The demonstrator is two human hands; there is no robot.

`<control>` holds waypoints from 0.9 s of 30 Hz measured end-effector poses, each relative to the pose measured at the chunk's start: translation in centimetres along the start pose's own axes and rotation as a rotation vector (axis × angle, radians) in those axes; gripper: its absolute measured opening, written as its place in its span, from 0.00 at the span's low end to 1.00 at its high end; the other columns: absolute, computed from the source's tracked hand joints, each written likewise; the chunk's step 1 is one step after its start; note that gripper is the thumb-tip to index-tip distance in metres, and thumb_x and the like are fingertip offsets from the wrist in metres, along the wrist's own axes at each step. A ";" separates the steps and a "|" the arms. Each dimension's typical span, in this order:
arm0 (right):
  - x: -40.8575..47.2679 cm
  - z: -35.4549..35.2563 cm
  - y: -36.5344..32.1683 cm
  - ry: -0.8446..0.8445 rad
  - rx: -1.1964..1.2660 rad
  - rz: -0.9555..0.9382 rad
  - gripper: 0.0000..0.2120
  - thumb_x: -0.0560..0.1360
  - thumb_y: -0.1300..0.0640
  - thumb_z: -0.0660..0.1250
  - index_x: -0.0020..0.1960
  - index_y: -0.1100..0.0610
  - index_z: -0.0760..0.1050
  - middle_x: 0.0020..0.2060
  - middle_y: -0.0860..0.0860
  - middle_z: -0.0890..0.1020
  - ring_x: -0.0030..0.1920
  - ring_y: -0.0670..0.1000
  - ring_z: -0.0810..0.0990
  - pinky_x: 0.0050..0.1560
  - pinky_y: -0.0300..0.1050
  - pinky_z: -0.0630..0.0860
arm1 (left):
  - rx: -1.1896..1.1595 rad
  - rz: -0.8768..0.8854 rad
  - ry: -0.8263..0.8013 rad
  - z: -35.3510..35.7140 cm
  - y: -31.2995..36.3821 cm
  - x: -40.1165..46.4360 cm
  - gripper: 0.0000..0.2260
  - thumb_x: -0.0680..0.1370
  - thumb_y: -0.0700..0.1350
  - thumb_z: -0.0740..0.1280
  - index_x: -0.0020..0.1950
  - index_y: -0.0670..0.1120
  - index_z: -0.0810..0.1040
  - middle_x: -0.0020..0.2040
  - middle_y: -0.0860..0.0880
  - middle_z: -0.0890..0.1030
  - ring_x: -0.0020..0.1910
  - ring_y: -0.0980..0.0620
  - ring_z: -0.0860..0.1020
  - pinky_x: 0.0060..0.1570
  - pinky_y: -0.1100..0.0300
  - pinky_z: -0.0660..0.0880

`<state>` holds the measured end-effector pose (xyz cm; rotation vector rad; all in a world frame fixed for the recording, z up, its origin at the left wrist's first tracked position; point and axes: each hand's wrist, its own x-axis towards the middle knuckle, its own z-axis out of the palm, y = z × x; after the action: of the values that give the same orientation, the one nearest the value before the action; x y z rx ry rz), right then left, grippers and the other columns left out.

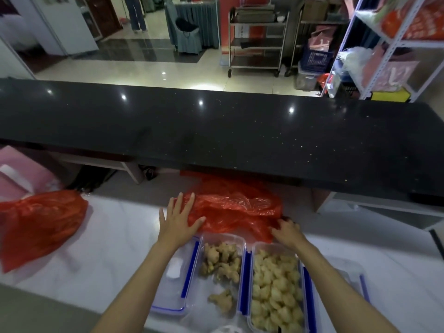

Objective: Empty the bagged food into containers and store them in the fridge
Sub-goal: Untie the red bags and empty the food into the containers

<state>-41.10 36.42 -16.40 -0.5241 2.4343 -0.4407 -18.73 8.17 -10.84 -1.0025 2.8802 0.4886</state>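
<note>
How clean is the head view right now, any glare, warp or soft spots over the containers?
Head view: wide-angle warp bows the black counter, which carries small ceiling-light glints; dim light overall; the ginger container and the container of pale pieces read sharp enough; the left red bag softens toward the edge; left hand flat on the middle red bag.

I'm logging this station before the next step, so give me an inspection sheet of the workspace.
Surface: white worktop below a black counter.
Job's things: ginger container and container of pale pieces, both uncovered; flattened red bag; full red bag.
Clutter: lid beside the ginger; another lid at right.
Grips: left hand flat on the flattened bag; right hand curled at its edge.
Cables: nothing seen.
Surroundings: trolley, shelving, tiled floor.
</note>
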 end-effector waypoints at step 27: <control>-18.3 8.3 -17.6 0.273 -0.012 -0.663 0.11 0.80 0.53 0.66 0.62 0.48 0.79 0.55 0.42 0.80 0.56 0.45 0.76 0.59 0.42 0.74 | 0.109 0.071 0.276 -3.5 -7.7 -15.8 0.21 0.76 0.47 0.75 0.69 0.49 0.79 0.68 0.45 0.81 0.66 0.43 0.80 0.63 0.46 0.77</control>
<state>-17.81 28.05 -6.37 -1.3631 2.4658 -0.8094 -1.39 10.75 -7.28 -1.0270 3.1526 0.2071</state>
